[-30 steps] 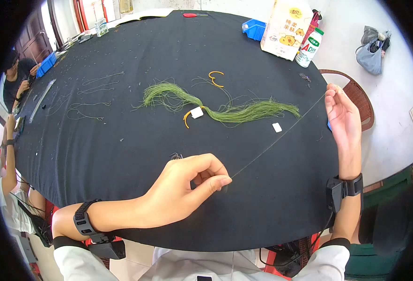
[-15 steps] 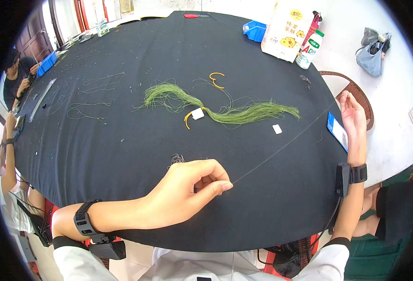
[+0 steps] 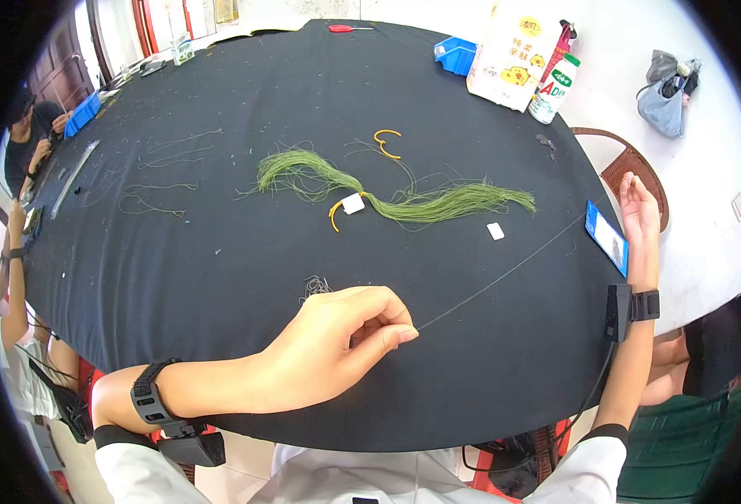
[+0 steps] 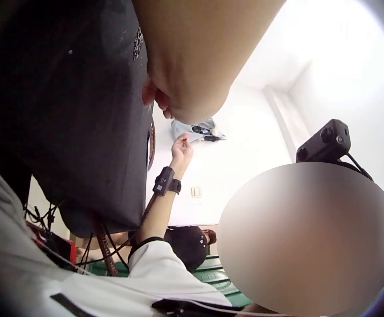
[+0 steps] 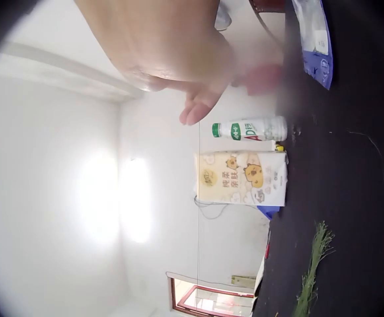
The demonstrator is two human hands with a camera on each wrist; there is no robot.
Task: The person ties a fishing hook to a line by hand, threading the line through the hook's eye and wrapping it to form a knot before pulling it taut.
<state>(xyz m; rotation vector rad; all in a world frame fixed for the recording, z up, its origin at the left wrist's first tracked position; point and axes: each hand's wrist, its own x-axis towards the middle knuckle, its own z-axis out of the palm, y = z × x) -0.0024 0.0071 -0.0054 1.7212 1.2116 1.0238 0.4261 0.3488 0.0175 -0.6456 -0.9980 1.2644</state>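
Nearest the body, the left hand (image 3: 337, 349) is pinching one end of a fine thread (image 3: 505, 275) between thumb and forefinger, low over the tabletop (image 3: 253, 252). The thread is running nearly straight, slanting away to the right, and the right hand (image 3: 639, 214) is holding its far stretch at the fingertips, out by the edge beside a blue packet (image 3: 607, 239). A dark tangle (image 3: 316, 287) is lying just beyond the left hand. Farther out, a green bundle (image 3: 438, 204) is stretching crosswise, its long axis running left to right, so the thread is cutting obliquely past its right end. The left hand is sitting on the bundle's near side, the right hand off its right end; which is nearer is hard to tell. Beyond the bundle, a yellow ring piece (image 3: 390, 153) is resting.
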